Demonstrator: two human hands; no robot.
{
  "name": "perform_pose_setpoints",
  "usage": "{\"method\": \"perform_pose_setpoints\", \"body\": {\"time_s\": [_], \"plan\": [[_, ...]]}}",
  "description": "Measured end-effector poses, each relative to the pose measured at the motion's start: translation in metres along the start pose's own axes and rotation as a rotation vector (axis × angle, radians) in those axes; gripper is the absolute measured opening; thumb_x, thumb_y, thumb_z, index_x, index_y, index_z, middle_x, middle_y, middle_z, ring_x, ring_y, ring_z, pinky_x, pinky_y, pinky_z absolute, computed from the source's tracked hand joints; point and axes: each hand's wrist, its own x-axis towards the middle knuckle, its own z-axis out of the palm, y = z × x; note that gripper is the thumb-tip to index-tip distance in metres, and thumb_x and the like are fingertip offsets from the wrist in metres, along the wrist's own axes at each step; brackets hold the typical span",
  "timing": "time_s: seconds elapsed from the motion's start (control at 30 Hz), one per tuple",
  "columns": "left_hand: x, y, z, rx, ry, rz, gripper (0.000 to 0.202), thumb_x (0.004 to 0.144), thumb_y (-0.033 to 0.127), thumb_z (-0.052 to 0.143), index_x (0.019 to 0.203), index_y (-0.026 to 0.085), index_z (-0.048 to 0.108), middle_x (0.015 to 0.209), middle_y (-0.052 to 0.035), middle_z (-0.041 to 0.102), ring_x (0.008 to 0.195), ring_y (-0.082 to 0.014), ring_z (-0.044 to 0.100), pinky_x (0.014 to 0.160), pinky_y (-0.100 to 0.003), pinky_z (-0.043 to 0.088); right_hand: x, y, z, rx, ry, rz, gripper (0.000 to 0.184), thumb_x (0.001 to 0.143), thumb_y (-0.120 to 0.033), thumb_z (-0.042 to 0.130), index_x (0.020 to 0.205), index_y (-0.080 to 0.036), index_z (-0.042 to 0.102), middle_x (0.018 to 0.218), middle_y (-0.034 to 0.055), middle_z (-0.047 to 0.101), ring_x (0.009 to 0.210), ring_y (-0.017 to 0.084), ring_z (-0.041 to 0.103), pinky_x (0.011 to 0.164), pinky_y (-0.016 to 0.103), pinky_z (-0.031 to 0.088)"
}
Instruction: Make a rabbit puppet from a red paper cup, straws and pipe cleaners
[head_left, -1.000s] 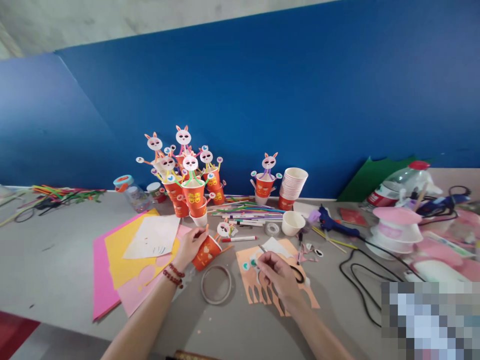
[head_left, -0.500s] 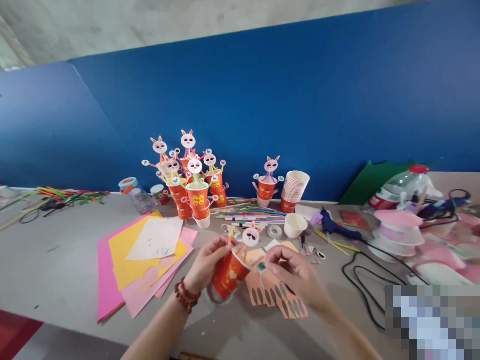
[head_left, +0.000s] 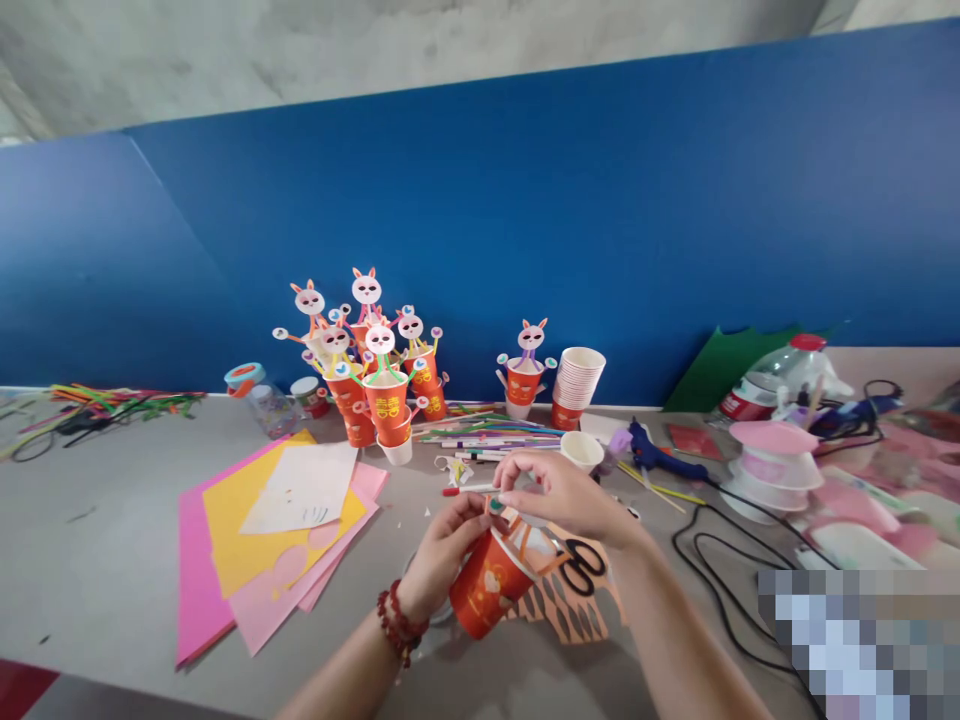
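My left hand (head_left: pixel 444 555) is closed around a red paper cup (head_left: pixel 491 588), tilted with its mouth toward the upper right. Orange pipe cleaners (head_left: pixel 549 562) stick out of the cup's mouth. Above the rim, my right hand (head_left: pixel 551 492) pinches a small white paper disc with a green mark (head_left: pixel 496 506), close against my left fingertips. Its fingers partly cover the disc and the cup's opening. Behind the cup lie black-handled scissors (head_left: pixel 583 568) and an orange paper sheet with leaf-shaped holes (head_left: pixel 576 618).
Finished rabbit-faced cups (head_left: pixel 386 400) stand at the back left, another rabbit cup (head_left: pixel 523 385) beside stacked cups (head_left: pixel 577 385). Coloured paper sheets (head_left: pixel 199 570) lie left. A blue glue gun (head_left: pixel 660 452), its black cable (head_left: pixel 701 540) and pink-and-white bowls (head_left: pixel 765 460) are right.
My right hand has moved left, bringing the disc over the cup's rim to my left fingertips. The cup shifted right and down. The rabbit face on it is now hidden; the scissors have become visible.
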Motion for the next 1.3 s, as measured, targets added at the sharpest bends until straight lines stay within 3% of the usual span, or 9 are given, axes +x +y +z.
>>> {"method": "perform_pose_setpoints", "body": {"time_s": [0.17, 0.57, 1.13, 1.3], "plan": [[0.0, -0.011, -0.006, -0.033, 0.011, -0.068, 0.024, 0.079, 0.036, 0.074, 0.091, 0.019, 0.064, 0.085, -0.0022, 0.069, 0.076, -0.0159, 0.064, 0.075, -0.027, 0.048, 0.002, 0.013, 0.004, -0.069, -0.008, 0.081, 0.002, 0.08, -0.021, 0.066, 0.08, -0.021, 0.068, 0.086, 0.0018, 0.071, 0.079, 0.019, 0.062, 0.063, 0.024, 0.041], [0.0, -0.011, -0.007, -0.017, 0.004, -0.088, 0.025, 0.077, 0.037, 0.076, 0.088, 0.018, 0.065, 0.083, -0.0026, 0.07, 0.076, -0.0158, 0.064, 0.076, -0.027, 0.048, 0.013, 0.041, 0.012, -0.014, -0.119, 0.153, 0.006, 0.078, -0.026, 0.069, 0.079, -0.02, 0.069, 0.078, -0.0002, 0.071, 0.071, 0.017, 0.062, 0.064, 0.025, 0.044], [0.0, -0.012, -0.009, -0.063, -0.036, -0.068, 0.02, 0.082, 0.032, 0.072, 0.091, 0.017, 0.066, 0.081, -0.0037, 0.072, 0.076, -0.0159, 0.066, 0.078, -0.028, 0.049, 0.014, 0.038, 0.019, -0.015, -0.092, 0.183, 0.003, 0.076, -0.023, 0.068, 0.076, -0.02, 0.066, 0.074, -0.0005, 0.07, 0.067, 0.016, 0.061, 0.061, 0.024, 0.044], [0.001, -0.013, -0.009, -0.005, -0.009, -0.061, 0.026, 0.083, 0.041, 0.071, 0.089, 0.016, 0.064, 0.078, -0.0039, 0.072, 0.07, -0.0151, 0.064, 0.073, -0.027, 0.048, 0.015, 0.034, 0.021, -0.026, -0.085, 0.175, 0.002, 0.075, -0.021, 0.068, 0.076, -0.02, 0.067, 0.074, -0.0005, 0.07, 0.067, 0.016, 0.061, 0.062, 0.024, 0.044]]}}
